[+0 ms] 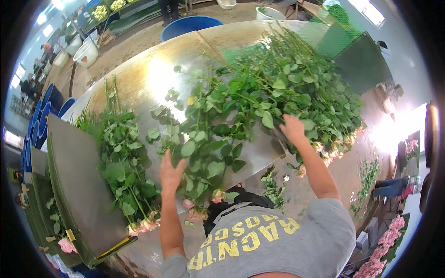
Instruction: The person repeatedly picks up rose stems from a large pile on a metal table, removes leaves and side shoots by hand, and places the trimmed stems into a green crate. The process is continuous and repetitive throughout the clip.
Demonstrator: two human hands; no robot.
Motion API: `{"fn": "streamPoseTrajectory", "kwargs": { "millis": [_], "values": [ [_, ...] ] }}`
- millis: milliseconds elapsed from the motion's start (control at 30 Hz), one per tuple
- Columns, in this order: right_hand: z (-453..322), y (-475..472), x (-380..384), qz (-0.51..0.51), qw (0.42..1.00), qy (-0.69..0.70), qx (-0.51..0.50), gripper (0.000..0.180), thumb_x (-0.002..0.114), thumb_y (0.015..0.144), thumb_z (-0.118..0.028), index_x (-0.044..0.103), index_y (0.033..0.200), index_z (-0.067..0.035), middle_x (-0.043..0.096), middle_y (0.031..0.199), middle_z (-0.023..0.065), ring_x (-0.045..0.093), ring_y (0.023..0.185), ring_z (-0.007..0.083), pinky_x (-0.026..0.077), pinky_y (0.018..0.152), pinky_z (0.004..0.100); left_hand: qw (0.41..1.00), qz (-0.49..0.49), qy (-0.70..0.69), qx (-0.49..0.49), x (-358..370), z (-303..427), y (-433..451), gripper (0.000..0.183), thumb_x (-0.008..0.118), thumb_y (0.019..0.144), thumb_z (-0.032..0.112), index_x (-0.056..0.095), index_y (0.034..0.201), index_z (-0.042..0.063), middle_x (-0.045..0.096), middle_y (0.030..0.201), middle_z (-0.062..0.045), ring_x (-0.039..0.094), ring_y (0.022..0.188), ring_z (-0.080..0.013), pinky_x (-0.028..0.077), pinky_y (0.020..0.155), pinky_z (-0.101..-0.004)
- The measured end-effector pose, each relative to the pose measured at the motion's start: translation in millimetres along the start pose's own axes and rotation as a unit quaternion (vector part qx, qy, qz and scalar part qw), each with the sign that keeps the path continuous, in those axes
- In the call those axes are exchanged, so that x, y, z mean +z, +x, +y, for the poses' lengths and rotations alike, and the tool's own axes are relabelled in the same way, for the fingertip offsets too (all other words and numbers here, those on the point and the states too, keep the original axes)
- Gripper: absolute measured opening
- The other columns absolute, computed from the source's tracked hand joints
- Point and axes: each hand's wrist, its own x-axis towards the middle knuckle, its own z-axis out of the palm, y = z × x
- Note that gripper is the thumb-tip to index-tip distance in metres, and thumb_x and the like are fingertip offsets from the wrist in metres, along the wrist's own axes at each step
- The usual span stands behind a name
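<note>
My left hand [171,172] is raised over the metal table [257,153] with its fingers apart and nothing held. Just right of it lies a loose group of leafy pink roses [200,166], heads towards me. Farther left, a row of rose stems [127,163] with pale pink heads lies beside an upright grey panel [81,180]. My right hand [294,129] reaches to the near-left side of a large heap of roses [306,80]. Its fingertips meet the leaves and stems there; whether they grip a stem is hidden.
A green mesh-covered panel [363,60] bounds the table on the right. Blue buckets [38,118] stand at the left, and a blue tub [191,26] lies beyond the far edge. Cut foliage [273,189] litters the floor. Another person [393,186] is off to the right.
</note>
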Motion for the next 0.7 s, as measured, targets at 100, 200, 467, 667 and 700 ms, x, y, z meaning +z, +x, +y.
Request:
{"fn": "streamPoseTrajectory", "kwargs": {
  "millis": [100, 200, 467, 667, 700],
  "values": [
    [15, -2, 10, -0.045, 0.999, -0.002, 0.007, 0.017, 0.061, 0.08, -0.02, 0.061, 0.092, -0.009, 0.064, 0.08, 0.0136, 0.063, 0.075, 0.0327, 0.051, 0.063, 0.0431, 0.995, -0.079, 0.038, -0.05, 35, 23, 3, 0.074, 0.065, 0.081, 0.036, 0.032, 0.141, 0.008, 0.043, 0.136, -0.021, 0.043, 0.121, -0.0393, 0.037, 0.099, -0.0459],
    [40, 7, -3, 0.08, 0.994, 0.072, -0.003, 0.014, 0.06, 0.081, -0.017, 0.062, 0.093, -0.012, 0.064, 0.079, 0.0112, 0.063, 0.074, 0.031, 0.051, 0.063, 0.0426, 0.994, -0.047, 0.083, -0.047, 50, 32, 7, 0.071, 0.065, 0.081, 0.032, 0.033, 0.141, 0.009, 0.039, 0.138, -0.02, 0.042, 0.123, -0.0383, 0.04, 0.096, -0.0464],
    [102, 16, 11, 0.006, 0.999, -0.019, 0.033, 0.019, 0.06, 0.074, -0.011, 0.059, 0.093, -0.008, 0.059, 0.094, 0.0123, 0.056, 0.092, 0.0316, 0.052, 0.069, 0.0419, 0.971, 0.081, 0.193, 0.118, 78, 43, 6, 0.049, 0.063, 0.082, 0.024, 0.049, 0.125, 0.004, 0.055, 0.118, -0.017, 0.048, 0.111, -0.0341, 0.038, 0.091, -0.0451],
    [114, 26, 23, 0.009, 0.997, -0.074, 0.007, 0.017, 0.06, 0.072, -0.006, 0.058, 0.09, -0.007, 0.06, 0.09, 0.0108, 0.057, 0.091, 0.0291, 0.051, 0.07, 0.0393, 0.972, -0.061, 0.228, 0.002, 84, 56, 22, 0.053, 0.067, 0.079, 0.03, 0.051, 0.123, 0.004, 0.064, 0.102, -0.02, 0.06, 0.092, -0.0366, 0.042, 0.084, -0.0451],
    [114, 29, 15, -0.003, 0.997, -0.076, -0.001, 0.017, 0.06, 0.072, -0.006, 0.059, 0.089, -0.007, 0.06, 0.089, 0.0104, 0.057, 0.09, 0.0289, 0.051, 0.07, 0.0389, 0.979, -0.069, 0.191, -0.014, 83, 56, 26, 0.054, 0.068, 0.079, 0.029, 0.05, 0.123, 0.003, 0.064, 0.103, -0.021, 0.06, 0.093, -0.0375, 0.043, 0.083, -0.045]
  ]
}}
